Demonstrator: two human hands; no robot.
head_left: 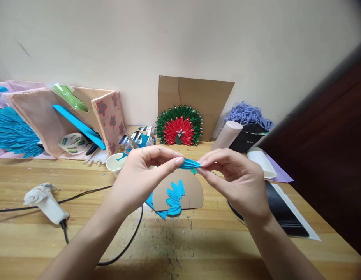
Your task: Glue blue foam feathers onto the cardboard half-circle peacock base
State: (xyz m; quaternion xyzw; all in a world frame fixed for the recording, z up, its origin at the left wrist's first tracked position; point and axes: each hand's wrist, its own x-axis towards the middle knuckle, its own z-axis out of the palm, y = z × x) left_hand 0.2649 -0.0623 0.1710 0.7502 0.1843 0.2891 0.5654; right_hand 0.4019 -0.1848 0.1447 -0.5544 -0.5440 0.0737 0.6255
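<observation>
A small pleated blue paper piece [190, 164] is stretched between my two hands above the table. My left hand [151, 167] pinches its left end between thumb and fingers. At its right, pointed end, my right hand [237, 175] pinches it with thumb and fingertips. Below and behind the hands lies a rounded brown cardboard piece [192, 194]. Several blue paper petals [175, 196] lie on that cardboard, fanned out near its middle, and more blue paper [161, 214] shows at its lower left edge.
A white glue gun [47, 202] with a black cable lies at left. Behind stand a paper cup [113, 162], tape roll [73, 143], pens, and a red and green peacock [179, 126] against cardboard [198, 93]. At right are a black flat object [285, 214] and purple yarn [247, 114].
</observation>
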